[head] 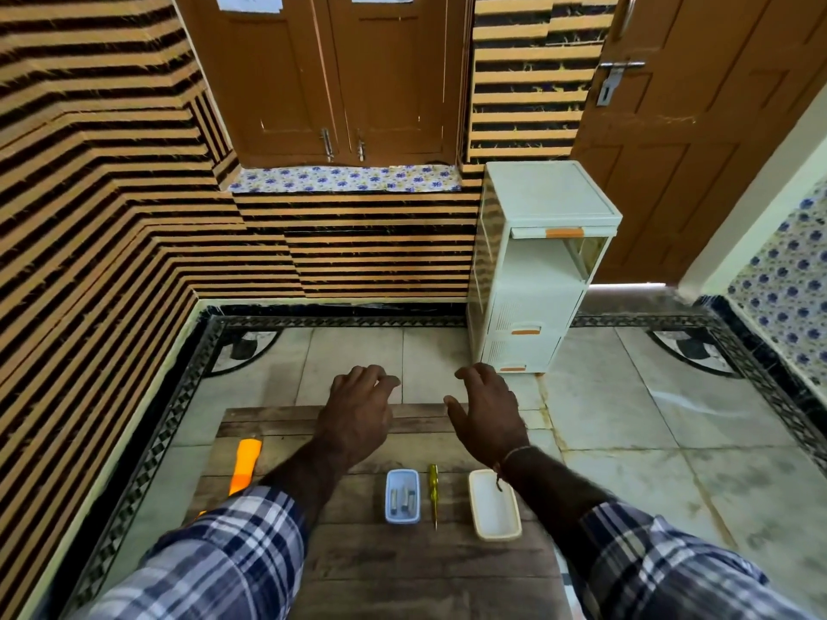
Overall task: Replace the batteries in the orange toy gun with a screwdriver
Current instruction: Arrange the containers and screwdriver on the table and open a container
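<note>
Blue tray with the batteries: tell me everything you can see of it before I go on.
The blue tray is a small, shallow, rounded rectangle, apparently light blue plastic, open on top. It lies flat on the wooden table, long side running away from the person. Inside lie a few small grey cylinders, apparently batteries. The yellow screwdriver lies just to its right, apart from it. Neither hand touches it.

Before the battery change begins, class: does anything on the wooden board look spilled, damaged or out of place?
Nothing stands out. The orange toy gun, blue tray of batteries, screwdriver and cream tray lie apart in a row.
</note>
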Available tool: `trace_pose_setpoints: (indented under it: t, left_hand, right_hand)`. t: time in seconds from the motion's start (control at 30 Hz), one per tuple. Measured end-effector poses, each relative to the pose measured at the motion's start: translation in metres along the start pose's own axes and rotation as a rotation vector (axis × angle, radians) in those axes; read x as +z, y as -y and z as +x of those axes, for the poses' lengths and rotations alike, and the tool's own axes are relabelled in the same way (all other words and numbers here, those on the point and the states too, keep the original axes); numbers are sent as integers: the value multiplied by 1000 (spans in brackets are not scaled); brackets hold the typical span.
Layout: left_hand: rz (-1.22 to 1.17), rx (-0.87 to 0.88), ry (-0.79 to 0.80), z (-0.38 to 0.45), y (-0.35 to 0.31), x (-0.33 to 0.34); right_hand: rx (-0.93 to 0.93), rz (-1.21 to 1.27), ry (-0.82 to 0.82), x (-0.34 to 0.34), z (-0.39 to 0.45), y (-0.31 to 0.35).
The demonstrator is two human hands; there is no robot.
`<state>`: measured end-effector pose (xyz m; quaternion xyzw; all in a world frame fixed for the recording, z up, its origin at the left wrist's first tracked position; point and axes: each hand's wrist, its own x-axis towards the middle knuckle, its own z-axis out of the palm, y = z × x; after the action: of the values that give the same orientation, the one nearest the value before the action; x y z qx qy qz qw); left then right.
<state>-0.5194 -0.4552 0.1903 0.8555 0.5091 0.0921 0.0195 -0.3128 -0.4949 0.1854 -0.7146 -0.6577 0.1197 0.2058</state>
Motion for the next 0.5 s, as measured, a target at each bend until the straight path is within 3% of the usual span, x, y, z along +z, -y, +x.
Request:
trace_pose_setpoints:
  t: [0.27,0.5]
  left_hand:
    - [6,-26,11,-13,17,7]
    - [12,-21,-33,-19,25,13]
  right_hand:
    - [-2,-77,43,11,-5,13]
    - [-16,7,57,23,-4,18]
